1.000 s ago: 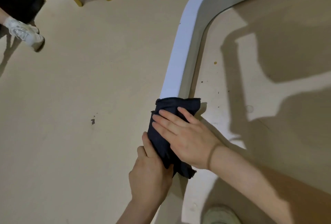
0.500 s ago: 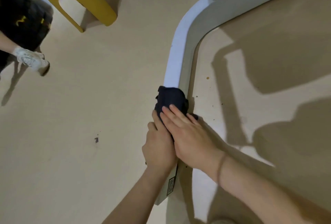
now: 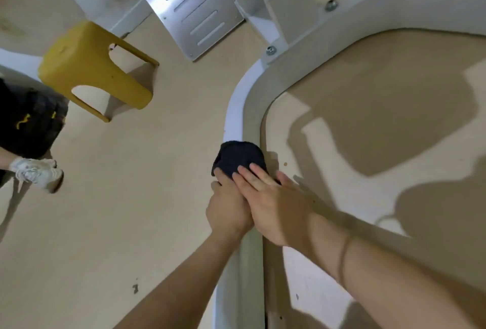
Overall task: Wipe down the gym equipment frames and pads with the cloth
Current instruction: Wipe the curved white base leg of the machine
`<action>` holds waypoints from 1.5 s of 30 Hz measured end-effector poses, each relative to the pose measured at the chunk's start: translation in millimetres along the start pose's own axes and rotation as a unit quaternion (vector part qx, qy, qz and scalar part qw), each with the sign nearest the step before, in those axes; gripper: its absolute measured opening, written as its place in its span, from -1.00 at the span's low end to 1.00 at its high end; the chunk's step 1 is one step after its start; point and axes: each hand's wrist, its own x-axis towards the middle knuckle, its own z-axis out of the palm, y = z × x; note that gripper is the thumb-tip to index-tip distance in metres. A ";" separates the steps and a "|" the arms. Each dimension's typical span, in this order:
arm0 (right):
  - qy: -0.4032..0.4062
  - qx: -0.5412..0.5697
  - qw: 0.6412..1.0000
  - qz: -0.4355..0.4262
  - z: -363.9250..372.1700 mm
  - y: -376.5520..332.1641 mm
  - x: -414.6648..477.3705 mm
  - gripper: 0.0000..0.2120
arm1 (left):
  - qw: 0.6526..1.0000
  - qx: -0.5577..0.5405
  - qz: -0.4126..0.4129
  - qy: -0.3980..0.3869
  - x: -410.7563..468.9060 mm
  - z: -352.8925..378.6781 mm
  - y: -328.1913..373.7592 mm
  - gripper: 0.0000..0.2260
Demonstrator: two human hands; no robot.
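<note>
A dark navy cloth (image 3: 238,157) is bunched over the white base frame (image 3: 235,113) of a gym machine, which lies on the floor and curves to the right at the top. My left hand (image 3: 227,207) grips the cloth from the frame's left side. My right hand (image 3: 268,202) presses on the cloth from above and the right, overlapping the left hand. Most of the cloth is hidden beneath both hands.
A yellow plastic stool (image 3: 97,70) stands at the upper left. A slotted metal plate (image 3: 192,5) and bolted white uprights (image 3: 265,13) rise behind the frame. Another person's white shoe (image 3: 36,173) and dark shorts (image 3: 29,123) are at the left edge. Beige floor surrounds the frame.
Both hands have slid the cloth forward along the frame toward its curve. The cloth has gone from spread flat to bunched, and more of the machine's uprights have come into view.
</note>
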 end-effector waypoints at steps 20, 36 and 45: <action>0.110 0.281 0.939 0.164 -60.0 39.2 72.4 -0.19 | 0.899 0.051 0.424 0.101 101.9 3.4 36.0 -0.56; 0.080 0.503 0.844 0.166 -60.4 25.6 61.0 -0.57 | 0.909 0.176 0.362 0.109 157.0 -87.4 76.3 -0.87; 0.050 0.375 0.916 0.130 1.0 -10.0 30.4 -0.37 | 0.945 0.122 0.302 -0.041 84.7 -42.7 42.2 -0.26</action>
